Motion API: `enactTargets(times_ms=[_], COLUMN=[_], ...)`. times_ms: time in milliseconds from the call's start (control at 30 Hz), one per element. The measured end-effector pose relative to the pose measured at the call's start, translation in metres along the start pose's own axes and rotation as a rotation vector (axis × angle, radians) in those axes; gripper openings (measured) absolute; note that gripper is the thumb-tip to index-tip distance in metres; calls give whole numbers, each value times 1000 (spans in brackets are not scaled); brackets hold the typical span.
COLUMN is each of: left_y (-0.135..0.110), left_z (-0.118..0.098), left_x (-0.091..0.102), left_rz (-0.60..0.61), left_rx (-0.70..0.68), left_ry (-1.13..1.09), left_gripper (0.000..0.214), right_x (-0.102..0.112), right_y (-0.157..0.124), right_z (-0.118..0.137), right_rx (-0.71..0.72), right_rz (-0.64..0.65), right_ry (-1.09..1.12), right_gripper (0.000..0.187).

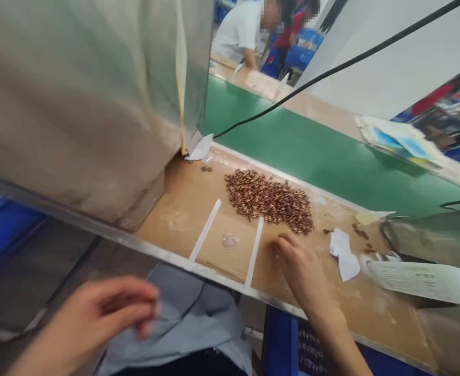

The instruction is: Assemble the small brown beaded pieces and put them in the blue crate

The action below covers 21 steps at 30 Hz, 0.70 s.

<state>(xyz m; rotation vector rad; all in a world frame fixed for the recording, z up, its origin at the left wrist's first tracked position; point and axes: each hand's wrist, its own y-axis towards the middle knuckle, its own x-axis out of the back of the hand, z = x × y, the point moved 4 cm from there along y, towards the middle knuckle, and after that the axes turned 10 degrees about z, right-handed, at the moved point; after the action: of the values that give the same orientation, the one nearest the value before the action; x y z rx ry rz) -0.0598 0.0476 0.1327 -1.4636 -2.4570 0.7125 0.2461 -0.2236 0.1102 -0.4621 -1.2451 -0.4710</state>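
My right hand (298,269) rests on the tan work board (198,209), its curled fingertips just below the lower edge of a heap of small brown-and-cream beads or components (269,201). Between two white tape strips (205,230) lies a small clear round disc (230,241). Several loose brown pieces (361,232) sit to the right, beside crumpled white paper (344,254). My left hand (96,313) hovers off the board at lower left above my grey lap, fingers curled and blurred. Anything inside either hand is hidden.
A green conveyor belt (304,151) runs behind the board. A large metal panel (77,94) rises at left, and a black cable (331,78) crosses above the belt. Printed papers (425,282) lie at right. A co-worker in a white shirt (237,31) sits beyond.
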Motion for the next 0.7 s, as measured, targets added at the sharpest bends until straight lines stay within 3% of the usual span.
enactTargets(times_ms=[167, 300, 433, 567, 700], left_y=[47, 65, 67, 69, 71], left_z=[21, 24, 25, 23, 19], left_x=[-42, -59, -63, -71, -83], left_rz=[131, 164, 175, 172, 176], left_rx=[-28, -85, -107, -87, -85], left_ry=[-344, -377, -363, -348, -325], left_gripper=[52, 47, 45, 42, 38], right_x=[-9, -14, -20, -26, -36], right_y=[-4, -3, -2, -16, -27], right_z=[1, -4, -6, 18, 68], right_rx=[94, 73, -27, -195, -262], right_rz=[-88, -243, -340, -437, -302], right_ry=[-20, 124, 429, 804, 1280], right_gripper=[41, 29, 23, 20, 21])
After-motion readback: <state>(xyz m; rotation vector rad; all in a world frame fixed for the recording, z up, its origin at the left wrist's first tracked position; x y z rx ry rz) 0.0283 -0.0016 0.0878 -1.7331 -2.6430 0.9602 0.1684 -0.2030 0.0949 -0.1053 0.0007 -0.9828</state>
